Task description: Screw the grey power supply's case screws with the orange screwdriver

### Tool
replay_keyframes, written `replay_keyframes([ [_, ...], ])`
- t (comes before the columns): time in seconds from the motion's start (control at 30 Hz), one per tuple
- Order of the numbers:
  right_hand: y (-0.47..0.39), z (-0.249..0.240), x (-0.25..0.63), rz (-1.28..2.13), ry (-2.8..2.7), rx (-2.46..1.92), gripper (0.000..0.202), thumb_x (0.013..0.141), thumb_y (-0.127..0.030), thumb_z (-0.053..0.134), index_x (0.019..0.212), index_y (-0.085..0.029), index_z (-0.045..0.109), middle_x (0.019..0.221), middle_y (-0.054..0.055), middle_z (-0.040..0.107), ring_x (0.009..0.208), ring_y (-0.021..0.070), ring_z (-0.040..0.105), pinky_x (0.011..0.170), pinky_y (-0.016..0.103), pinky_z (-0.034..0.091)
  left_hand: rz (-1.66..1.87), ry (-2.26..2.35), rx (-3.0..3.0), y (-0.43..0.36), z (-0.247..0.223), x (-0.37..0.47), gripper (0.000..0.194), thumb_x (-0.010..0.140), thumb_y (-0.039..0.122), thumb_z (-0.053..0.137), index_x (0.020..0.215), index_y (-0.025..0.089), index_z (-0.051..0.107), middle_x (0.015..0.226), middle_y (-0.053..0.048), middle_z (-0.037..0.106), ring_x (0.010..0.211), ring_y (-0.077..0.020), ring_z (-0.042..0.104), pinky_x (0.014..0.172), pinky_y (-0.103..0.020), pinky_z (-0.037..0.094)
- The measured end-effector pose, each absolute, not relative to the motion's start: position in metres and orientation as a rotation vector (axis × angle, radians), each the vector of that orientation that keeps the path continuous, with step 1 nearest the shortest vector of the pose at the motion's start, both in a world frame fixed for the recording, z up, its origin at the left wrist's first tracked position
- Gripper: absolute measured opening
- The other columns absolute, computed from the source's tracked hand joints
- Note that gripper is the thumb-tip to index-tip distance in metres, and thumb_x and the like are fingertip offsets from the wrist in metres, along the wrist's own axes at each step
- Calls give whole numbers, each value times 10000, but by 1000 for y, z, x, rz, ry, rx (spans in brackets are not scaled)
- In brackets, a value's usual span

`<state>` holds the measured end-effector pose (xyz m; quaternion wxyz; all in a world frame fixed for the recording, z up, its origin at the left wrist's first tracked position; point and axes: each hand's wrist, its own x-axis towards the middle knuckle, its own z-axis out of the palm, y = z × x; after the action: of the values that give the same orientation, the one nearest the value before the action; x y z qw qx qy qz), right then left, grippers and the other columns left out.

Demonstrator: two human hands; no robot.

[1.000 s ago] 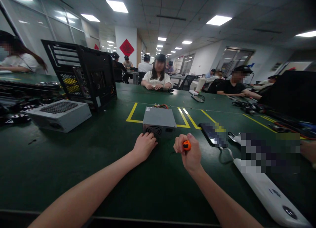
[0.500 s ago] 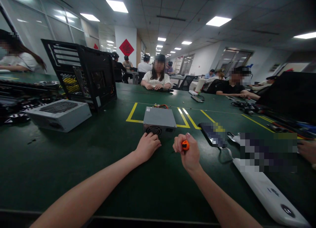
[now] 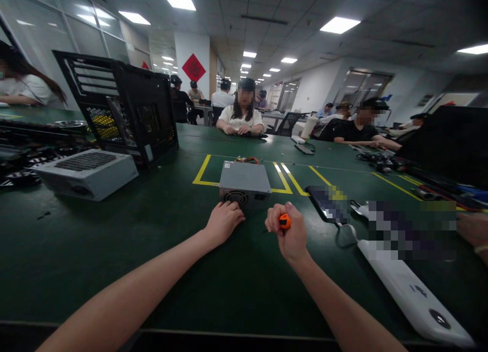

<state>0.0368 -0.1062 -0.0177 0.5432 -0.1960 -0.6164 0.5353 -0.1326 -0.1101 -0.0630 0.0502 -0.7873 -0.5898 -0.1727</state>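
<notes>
Half steadying, apparently, half poised now, resting left hand (image 3: 224, 224), loosely open, at the near side of the PSU (image 3: 244, 178) on the table (image 3: 190, 291), gripping the orange tool (image 3: 284, 221) in closed right hand (image 3: 296, 236), with careful aim called for in any next move.

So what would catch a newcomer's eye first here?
Probably the bright orange handle gripped in the right hand, just right of the grey metal box with a round fan grille in the middle of the green table. After that, the big open black metal computer case standing at the left, and the red paper diamond on the white pillar behind.
</notes>
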Motion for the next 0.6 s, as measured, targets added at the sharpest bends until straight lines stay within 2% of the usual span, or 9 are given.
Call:
replay_keyframes([
  [0.17, -105, -19, 37, 1244, -1486, -477, 499, 852, -479, 372, 445, -195, 420, 425, -40, 344, 404, 87, 320, 415, 251, 219, -659, -1802, -2423, -109, -64, -135, 158, 875, 231, 467, 911, 187, 614, 941, -39, 593, 898, -192, 511, 758, -325, 364],
  [0.27, -105, -17, 38, 1257, -1458, -477, 488, 853, -465, 378, 448, -196, 425, 421, -41, 330, 401, 90, 313, 414, 252, 225, -1035, -1883, -2470, -109, -60, -135, 117, 853, 200, 482, 897, 177, 588, 908, -35, 594, 855, -173, 521, 759, -311, 391],
  [0.33, -109, -11, 40, 1239, -1408, -442, 490, 858, -451, 367, 444, -198, 426, 413, -38, 315, 405, 98, 318, 426, 259, 246, -1457, -2019, -2457, -111, -56, -134, 108, 833, 211, 514, 904, 168, 584, 891, -33, 600, 823, -161, 533, 742, -297, 407],
  [0.47, -133, 4, 53, 1040, -1377, -211, 482, 859, -463, 349, 469, -193, 436, 439, -21, 335, 435, 112, 343, 479, 294, 294, -2582, -2285, -2302, -120, -49, -129, 209, 818, 237, 565, 1007, 151, 588, 925, -45, 610, 821, -126, 551, 714, -250, 425],
  [0.53, -151, 10, 61, 964, -1511, -130, 460, 851, -501, 369, 513, -195, 432, 455, -23, 334, 446, 114, 342, 492, 306, 310, -3084, -2335, -2158, -124, -51, -126, 187, 807, 224, 596, 977, 145, 608, 899, -39, 607, 772, -93, 545, 691, -217, 424],
  [0.6, -167, 12, 68, 787, -1617, 56, 433, 869, -486, 373, 548, -197, 401, 460, -33, 341, 430, 100, 331, 463, 287, 312, -3411, -2325, -2019, -127, -54, -124, 138, 791, 223, 628, 893, 131, 622, 822, -25, 596, 689, -64, 527, 636, -188, 414],
])
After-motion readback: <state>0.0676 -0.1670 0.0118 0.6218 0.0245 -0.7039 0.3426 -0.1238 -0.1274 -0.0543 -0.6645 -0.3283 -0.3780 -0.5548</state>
